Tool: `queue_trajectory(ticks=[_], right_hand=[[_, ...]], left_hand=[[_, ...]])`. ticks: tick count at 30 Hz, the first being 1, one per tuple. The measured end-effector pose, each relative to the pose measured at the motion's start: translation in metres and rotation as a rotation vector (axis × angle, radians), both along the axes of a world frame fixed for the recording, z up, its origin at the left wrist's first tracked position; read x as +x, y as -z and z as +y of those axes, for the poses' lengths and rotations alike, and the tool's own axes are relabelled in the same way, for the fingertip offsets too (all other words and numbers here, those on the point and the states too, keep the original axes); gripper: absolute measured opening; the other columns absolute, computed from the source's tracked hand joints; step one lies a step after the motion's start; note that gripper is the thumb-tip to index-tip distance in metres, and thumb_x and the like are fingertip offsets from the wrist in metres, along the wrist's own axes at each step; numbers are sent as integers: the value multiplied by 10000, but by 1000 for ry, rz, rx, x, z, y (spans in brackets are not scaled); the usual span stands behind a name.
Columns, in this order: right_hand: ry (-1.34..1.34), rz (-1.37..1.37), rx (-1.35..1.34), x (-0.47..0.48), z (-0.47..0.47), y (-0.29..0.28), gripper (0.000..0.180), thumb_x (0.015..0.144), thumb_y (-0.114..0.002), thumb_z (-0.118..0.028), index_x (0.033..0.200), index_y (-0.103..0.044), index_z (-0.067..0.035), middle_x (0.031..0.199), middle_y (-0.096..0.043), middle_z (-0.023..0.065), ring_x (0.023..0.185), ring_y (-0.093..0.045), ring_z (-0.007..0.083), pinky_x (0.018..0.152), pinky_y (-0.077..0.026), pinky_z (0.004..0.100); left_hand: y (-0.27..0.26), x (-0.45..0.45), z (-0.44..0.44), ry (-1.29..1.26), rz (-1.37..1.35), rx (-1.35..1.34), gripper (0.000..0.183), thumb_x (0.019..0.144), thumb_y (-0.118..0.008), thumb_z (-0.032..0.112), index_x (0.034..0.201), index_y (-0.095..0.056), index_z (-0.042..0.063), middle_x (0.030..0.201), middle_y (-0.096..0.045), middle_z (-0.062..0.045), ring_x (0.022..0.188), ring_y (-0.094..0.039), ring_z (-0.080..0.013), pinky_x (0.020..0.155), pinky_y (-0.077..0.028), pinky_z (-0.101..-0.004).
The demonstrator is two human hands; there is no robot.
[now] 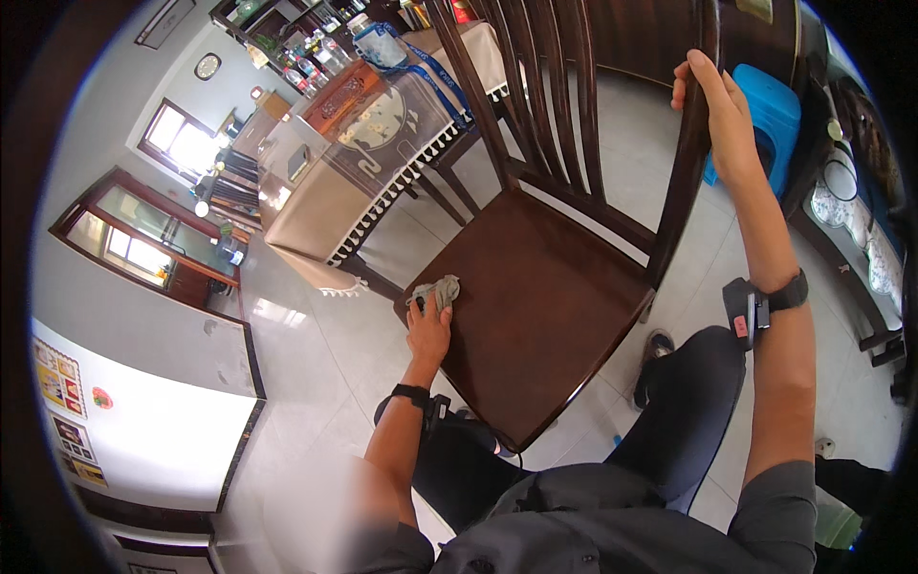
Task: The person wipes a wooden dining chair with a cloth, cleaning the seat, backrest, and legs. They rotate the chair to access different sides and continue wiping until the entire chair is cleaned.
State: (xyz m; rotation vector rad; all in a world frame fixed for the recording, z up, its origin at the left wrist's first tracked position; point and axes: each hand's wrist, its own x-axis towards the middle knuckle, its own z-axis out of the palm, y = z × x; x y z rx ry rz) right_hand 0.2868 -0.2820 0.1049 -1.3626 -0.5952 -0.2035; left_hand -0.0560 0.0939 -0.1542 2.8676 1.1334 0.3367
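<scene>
A dark brown wooden chair (538, 308) stands in front of me, its slatted backrest (559, 100) on the far side. My left hand (429, 331) presses a crumpled grey cloth (446, 288) onto the left corner of the seat. The fingers partly cover the cloth. On the right, my right hand (728, 118) is wrapped around the upright post (692, 143) of the backrest. A strap with a small device sits on each of my forearms.
Beyond the chair is a dining table with a fringed beige tablecloth (305, 233), carrying bottles (312, 68) and a blue-strapped container (384, 46). A blue plastic stool (771, 107) stands behind my right hand. A dark bench (846, 251) is at right. Pale tiles (301, 373) cover the floor.
</scene>
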Motion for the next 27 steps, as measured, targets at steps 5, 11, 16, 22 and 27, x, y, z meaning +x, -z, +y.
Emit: queue_trajectory(ticks=[5,11,16,22,27], right_hand=[[-85,-10,6,0,-5,3,419,988,-546,-515,893,-602,-110,703,-573,15,687,-527,104,671,-393,273],[-46,-10,-5,-1,-5,3,440,1026,-465,-500,901,-580,-94,702,-539,18,684,-505,97,648,-380,252],[-71,-7,38,1,2,4,454,1024,-461,-512,927,-565,-81,708,-542,26,677,-502,98,639,-388,255],[-45,-20,25,-1,-5,3,471,1023,-457,-527,923,-559,-78,700,-543,32,680,-509,108,648,-404,257],[-77,-36,8,3,-5,11,487,1026,-447,-536,932,-554,-70,722,-536,31,702,-507,112,655,-399,257]], left_hand=[[-22,14,-2,52,136,109,407,959,-611,360,1299,-568,142,1331,-563,-166,1058,-634,-390,823,-548,-525],[-37,96,37,34,-137,-123,295,953,-588,262,1160,-610,52,1136,-627,-190,1056,-609,-382,854,-523,-502],[-115,223,87,298,-897,-2,306,958,-565,217,1191,-605,23,1172,-588,-244,1101,-556,-424,948,-451,-484],[-315,332,18,655,-953,667,325,864,-672,156,1188,-652,141,1384,-529,-64,1059,-624,-315,820,-567,-410],[-308,360,37,674,-376,1049,407,826,-673,132,1231,-640,135,1384,-510,-30,934,-580,-246,696,-592,-357]])
